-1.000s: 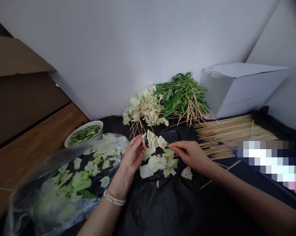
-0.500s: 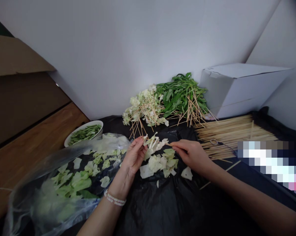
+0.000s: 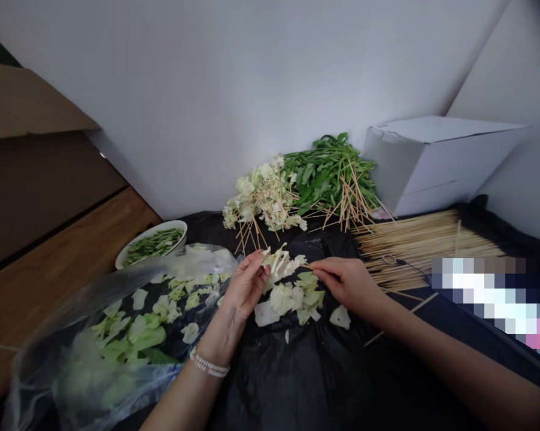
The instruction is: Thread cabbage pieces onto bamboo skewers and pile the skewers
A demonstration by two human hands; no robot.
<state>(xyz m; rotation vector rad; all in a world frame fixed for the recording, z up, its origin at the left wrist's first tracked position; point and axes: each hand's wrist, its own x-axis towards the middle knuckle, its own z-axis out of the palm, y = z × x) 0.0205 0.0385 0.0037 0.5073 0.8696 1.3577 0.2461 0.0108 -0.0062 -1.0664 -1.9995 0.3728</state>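
Note:
My right hand [image 3: 342,280] is closed on the end of a wooden skewer [image 3: 308,266], which points left. Several pale cabbage pieces [image 3: 281,264] are threaded along it. At its far end, my left hand [image 3: 248,281] pinches a cabbage piece between thumb and fingers; the skewer's tip is hidden there. Just below both hands lies a small heap of loose cabbage leaves [image 3: 288,300] on black plastic sheeting [image 3: 292,377]. One separate leaf [image 3: 340,317] rests to the heap's right, under my right wrist.
Left, a clear plastic bag [image 3: 117,299] holds cabbage leaves, with a white bowl [image 3: 185,234] of green pieces behind. At the back are skewered cabbage [image 3: 256,200] and skewered leafy greens [image 3: 319,173]. Bare skewers [image 3: 422,239] lie right, before a white box [image 3: 449,161].
Hardly anything differs. Both hands keep their hold on the skewer and cabbage, and the whole view has shifted very slightly.

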